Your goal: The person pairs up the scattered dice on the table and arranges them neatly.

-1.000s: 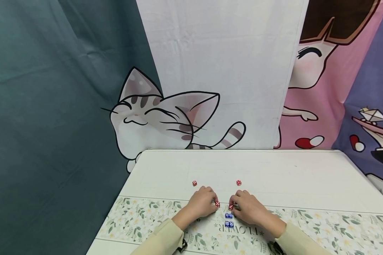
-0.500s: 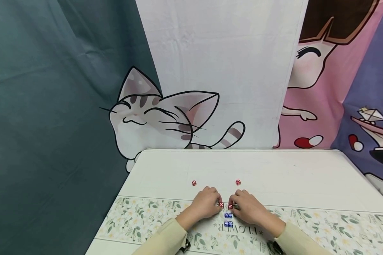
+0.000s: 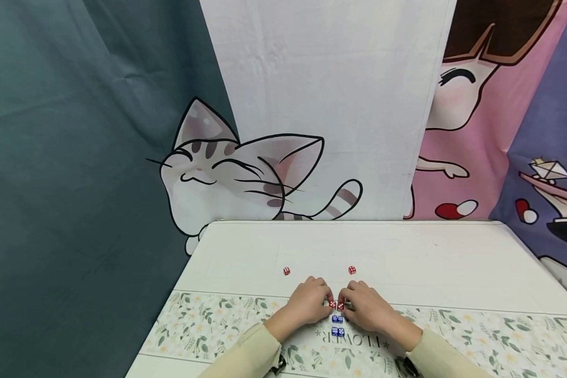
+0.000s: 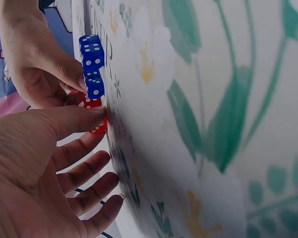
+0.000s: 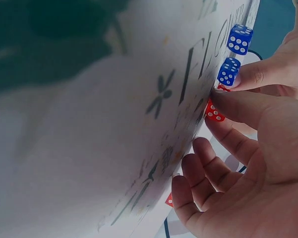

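In the head view, my left hand (image 3: pixel 309 303) pinches a red die (image 3: pixel 332 304) between thumb and forefinger, its other fingers spread loosely in the left wrist view. Facing it, my right hand (image 3: pixel 365 306) pinches a second red die (image 3: pixel 340 306) the same way. The two red dice sit side by side with a narrow gap, low over the printed cloth. Just nearer to me are several blue dice (image 3: pixel 337 319) in two short rows, one row behind the other. Thumb tips hide part of each red die in the wrist views.
Farther back on the white table (image 3: pixel 406 252) lie two more red dice, one to the left (image 3: pixel 286 271) and one to the right (image 3: pixel 352 270). A floral strip (image 3: pixel 208 320) with lettering runs across the table. Printed curtains (image 3: pixel 349 105) hang behind its far edge.
My left hand has slid to the right with its red die, bringing it close to the other one. The right hand has stayed in place, still pinching its die.
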`<state>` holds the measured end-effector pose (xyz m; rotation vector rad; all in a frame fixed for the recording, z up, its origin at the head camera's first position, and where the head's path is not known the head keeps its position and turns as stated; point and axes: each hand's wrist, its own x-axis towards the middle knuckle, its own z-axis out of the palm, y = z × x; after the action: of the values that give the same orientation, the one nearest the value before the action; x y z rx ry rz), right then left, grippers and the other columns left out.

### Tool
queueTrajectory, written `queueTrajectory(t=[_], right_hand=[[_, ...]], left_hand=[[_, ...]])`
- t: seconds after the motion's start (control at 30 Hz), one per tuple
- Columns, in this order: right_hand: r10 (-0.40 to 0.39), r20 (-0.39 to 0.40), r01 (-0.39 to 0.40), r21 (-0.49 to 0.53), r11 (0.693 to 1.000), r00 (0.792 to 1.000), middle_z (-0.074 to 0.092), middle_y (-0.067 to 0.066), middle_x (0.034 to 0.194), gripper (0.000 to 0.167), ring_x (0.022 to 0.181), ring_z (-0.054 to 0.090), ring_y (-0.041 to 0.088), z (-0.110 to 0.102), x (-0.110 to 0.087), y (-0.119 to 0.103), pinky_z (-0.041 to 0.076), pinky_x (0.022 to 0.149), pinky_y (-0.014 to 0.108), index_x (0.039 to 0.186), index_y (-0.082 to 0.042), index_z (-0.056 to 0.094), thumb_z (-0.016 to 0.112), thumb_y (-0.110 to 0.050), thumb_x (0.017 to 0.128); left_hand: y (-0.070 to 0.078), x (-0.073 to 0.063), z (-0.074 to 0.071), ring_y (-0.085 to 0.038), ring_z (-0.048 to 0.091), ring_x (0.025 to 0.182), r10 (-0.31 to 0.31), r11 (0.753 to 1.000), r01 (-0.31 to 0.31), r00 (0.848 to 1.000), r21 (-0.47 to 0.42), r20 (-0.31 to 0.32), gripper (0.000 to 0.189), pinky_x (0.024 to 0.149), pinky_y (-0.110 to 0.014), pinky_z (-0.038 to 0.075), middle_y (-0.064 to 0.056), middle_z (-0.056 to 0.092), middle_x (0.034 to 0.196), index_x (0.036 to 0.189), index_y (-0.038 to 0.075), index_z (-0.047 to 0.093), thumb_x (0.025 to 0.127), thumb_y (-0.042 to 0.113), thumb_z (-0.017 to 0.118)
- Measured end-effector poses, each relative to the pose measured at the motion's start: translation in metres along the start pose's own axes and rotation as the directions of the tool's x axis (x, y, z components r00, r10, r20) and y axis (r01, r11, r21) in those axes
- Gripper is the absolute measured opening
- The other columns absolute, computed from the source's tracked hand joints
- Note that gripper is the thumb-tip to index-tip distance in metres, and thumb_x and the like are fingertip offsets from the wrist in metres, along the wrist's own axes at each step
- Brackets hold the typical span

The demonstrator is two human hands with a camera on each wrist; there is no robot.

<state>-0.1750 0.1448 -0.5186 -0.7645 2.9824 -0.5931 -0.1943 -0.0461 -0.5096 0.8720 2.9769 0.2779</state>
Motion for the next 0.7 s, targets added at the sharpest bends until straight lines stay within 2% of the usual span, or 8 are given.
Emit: queueTrajectory(t=[0.47, 0.7], right_hand=[[0.002, 0.002, -0.002, -0.013, 1.0, 1.0, 0.049, -0.007, 0.087, 0.015, 0.078, 0.039, 0.013, 0.0006, 0.0006, -0.0015, 0.035, 0.066, 0.031, 0.091, -0.022, 0.064, 0.079, -0.022, 0.086], [0.022, 0.048, -0.024, 0.051, 0.998, 0.999, 0.053, -0.004, 0.093, 0.021, 0.081, 0.045, 0.013, -0.0073, 0.0017, 0.0012, 0.041, 0.07, 0.035, 0.1, -0.018, 0.068, 0.08, -0.025, 0.086]], left_hand=[[0.0014, 0.0011, 0.0047, -0.01, 0.049, 0.085, -0.002, 1.0, 0.002, 1.0, 0.015, -0.002, 0.016, 0.072, -0.028, 0.044, 0.01, 0.06, 0.093, 0.087, 0.024, 0.072, 0.083, 0.037, 0.08], [0.0022, 0.0006, 0.0035, -0.009, 0.048, 0.084, -0.001, 1.0, 0.001, 1.0, 0.026, -0.001, 0.017, 0.071, -0.027, 0.043, 0.011, 0.06, 0.094, 0.088, 0.025, 0.072, 0.084, 0.039, 0.081]])
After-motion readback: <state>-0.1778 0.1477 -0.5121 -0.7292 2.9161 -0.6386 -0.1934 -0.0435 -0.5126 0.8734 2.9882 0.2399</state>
